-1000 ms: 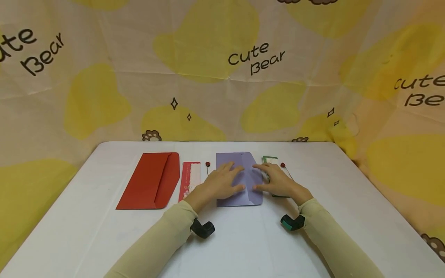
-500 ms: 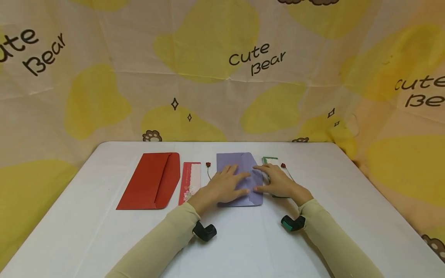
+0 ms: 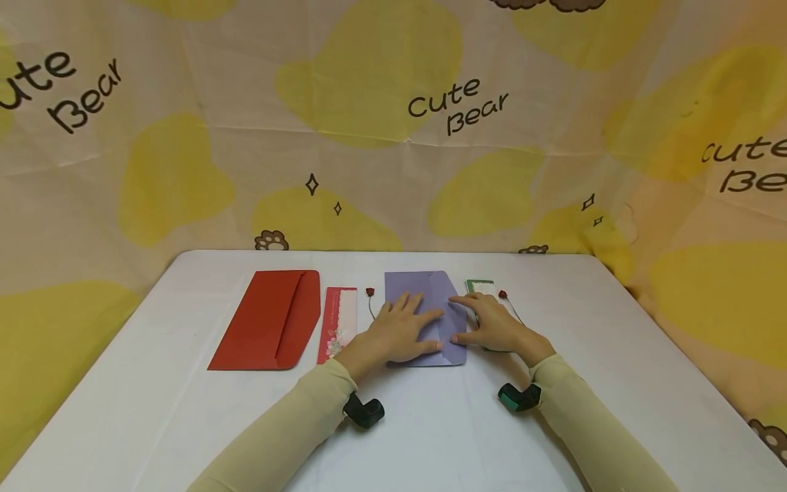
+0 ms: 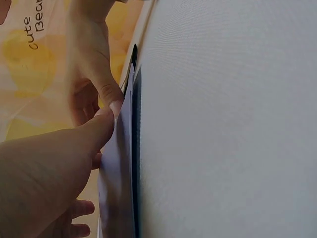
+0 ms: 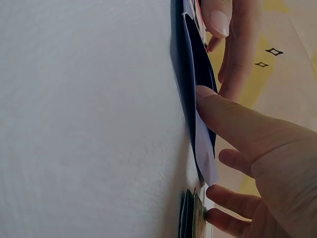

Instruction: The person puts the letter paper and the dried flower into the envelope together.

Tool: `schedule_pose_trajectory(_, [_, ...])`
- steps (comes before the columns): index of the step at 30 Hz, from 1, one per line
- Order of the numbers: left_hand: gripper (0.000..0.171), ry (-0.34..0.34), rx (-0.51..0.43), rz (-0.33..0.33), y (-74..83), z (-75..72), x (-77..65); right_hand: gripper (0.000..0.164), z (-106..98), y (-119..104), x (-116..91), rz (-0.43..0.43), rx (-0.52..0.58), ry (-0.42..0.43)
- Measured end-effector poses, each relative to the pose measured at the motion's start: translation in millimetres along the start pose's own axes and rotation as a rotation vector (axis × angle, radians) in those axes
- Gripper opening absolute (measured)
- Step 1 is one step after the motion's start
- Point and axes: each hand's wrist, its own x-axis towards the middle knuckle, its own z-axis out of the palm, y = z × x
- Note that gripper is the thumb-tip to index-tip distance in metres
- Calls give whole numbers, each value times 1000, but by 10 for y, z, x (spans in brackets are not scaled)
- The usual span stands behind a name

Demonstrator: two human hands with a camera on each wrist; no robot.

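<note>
A purple envelope lies in front of me, its flap toward the right. My left hand rests on it with fingers spread, covering its lower left part. My right hand reaches over the flap side, thumb and index finger apart on the paper. In the right wrist view the envelope gapes at its mouth, and the right thumb sits at that opening beside the pale flap. The left wrist view shows both thumbs close together at the envelope. A green-edged card is partly hidden behind the right hand.
A red envelope lies on the left of the white table. Beside it is a pink card, then a small red rose on a thin stem. Another rose lies past the green-edged card. A patterned cloth hangs behind.
The left hand has slid slightly right and toward me over the purple envelope, its thumb closer to the flap. The right hand stays nearly in place, and the envelope looks still.
</note>
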Motion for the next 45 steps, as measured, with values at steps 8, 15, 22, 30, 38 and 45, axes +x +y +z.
schedule_pose_trajectory(8, [68,4,27,-20,3,-8,-7,76,2,-18,0,7,-4,-4])
schedule_pose_trajectory(15, [67,37,28,-17,-24,0,17,76,-7,-3,-3,28,-19,-16])
schedule_pose_trajectory(22, [63,25,23,-19,-42,36,52,67,-4,-4,0,18,-44,-23])
schedule_pose_trajectory(30, [66,28,30,-18,-28,19,30,66,1,-1,7,39,-50,-23])
schedule_pose_trajectory(38, [69,20,-28,-24,-48,-1,31,66,-2,-12,15,53,-48,-27])
schedule_pose_trajectory(45, [70,38,-78,2,-102,-60,34,66,-14,-9,5,50,-59,-19])
